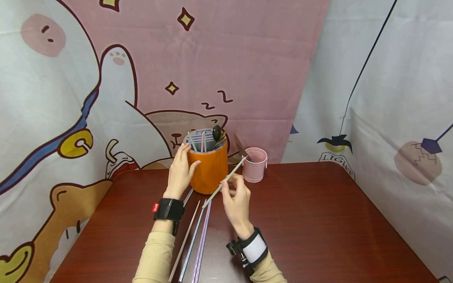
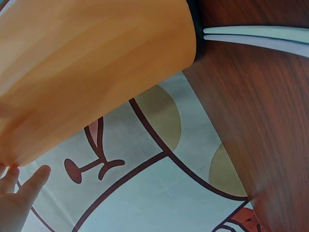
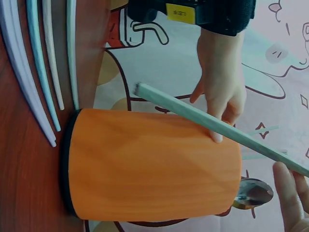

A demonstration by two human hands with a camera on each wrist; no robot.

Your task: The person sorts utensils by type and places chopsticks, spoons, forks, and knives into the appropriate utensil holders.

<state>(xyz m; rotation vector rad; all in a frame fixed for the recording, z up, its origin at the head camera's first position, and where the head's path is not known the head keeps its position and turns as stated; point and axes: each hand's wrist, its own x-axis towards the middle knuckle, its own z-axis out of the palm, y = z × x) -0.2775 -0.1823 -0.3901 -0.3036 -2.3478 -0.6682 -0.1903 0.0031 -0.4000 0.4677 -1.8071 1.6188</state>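
A large orange utensil holder (image 1: pixel 209 173) stands upright toward the back of the table. My left hand (image 1: pixel 179 171) rests against its left side near the rim, fingers extended and thumb on the front. In the holder are several chopsticks (image 1: pixel 203 142) and a dark, shiny spoon (image 1: pixel 216 133). My right hand (image 1: pixel 236 198) pinches a pale green chopstick (image 1: pixel 214 196), which slants up to the right in front of the holder. The right wrist view shows fingertips (image 3: pixel 282 179) at this chopstick. Below it on the table lie a beige chopstick (image 1: pixel 185 240), a blue chopstick (image 1: pixel 191 244) and purple chopsticks (image 1: pixel 202 244).
Right of the holder stands a small pink bucket (image 1: pixel 255 167) with a brown flat-bladed utensil (image 1: pixel 240 148) leaning out of it. More light chopsticks (image 1: pixel 188 196) lie beside the left wrist. A printed cloth (image 1: pixel 247 59) hangs behind the dark wooden table (image 1: pixel 318 220).
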